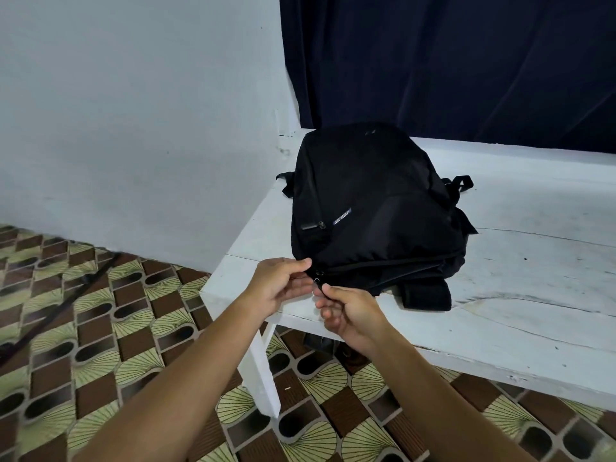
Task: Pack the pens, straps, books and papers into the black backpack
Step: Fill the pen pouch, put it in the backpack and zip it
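The black backpack (373, 208) lies flat on the white table (520, 268), its zippered end facing me at the table's near left corner. My left hand (280, 285) pinches the bag's fabric at the near left corner, beside two metal zipper sliders (318, 275). My right hand (350, 315) pinches a zipper pull just below those sliders. A padded shoulder strap (426, 295) sticks out from under the bag. No pens, books or papers show.
A pale wall stands at the left and a dark blue curtain (450, 61) hangs behind the table. The patterned tiled floor (100, 345) lies below, with a dark rod (56, 308) lying across it at the left. Something dark sits under the table.
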The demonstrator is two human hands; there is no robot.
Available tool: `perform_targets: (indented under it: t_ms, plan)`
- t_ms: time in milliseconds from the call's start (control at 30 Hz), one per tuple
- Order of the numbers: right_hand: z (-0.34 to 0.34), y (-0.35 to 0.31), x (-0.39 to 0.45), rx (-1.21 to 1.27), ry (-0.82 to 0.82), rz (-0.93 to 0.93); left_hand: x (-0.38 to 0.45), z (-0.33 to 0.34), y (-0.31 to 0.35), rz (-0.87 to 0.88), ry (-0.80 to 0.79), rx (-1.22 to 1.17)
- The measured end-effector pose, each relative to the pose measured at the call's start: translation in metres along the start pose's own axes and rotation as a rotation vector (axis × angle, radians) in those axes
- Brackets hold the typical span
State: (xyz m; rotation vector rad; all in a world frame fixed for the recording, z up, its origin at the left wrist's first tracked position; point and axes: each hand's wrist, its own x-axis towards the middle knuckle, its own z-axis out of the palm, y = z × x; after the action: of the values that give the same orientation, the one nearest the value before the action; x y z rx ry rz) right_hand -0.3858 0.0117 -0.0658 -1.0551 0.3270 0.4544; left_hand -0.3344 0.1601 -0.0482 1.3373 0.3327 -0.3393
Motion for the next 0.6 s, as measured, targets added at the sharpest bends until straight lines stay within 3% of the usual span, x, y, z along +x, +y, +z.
perform_targets:
  t_ms: [600]
  plan:
    - [0.0034,0.0025,0.0057,0.485,-0.099,0.159,0.0030,-0.0038,0.0006,-0.035,-0.065,0.031]
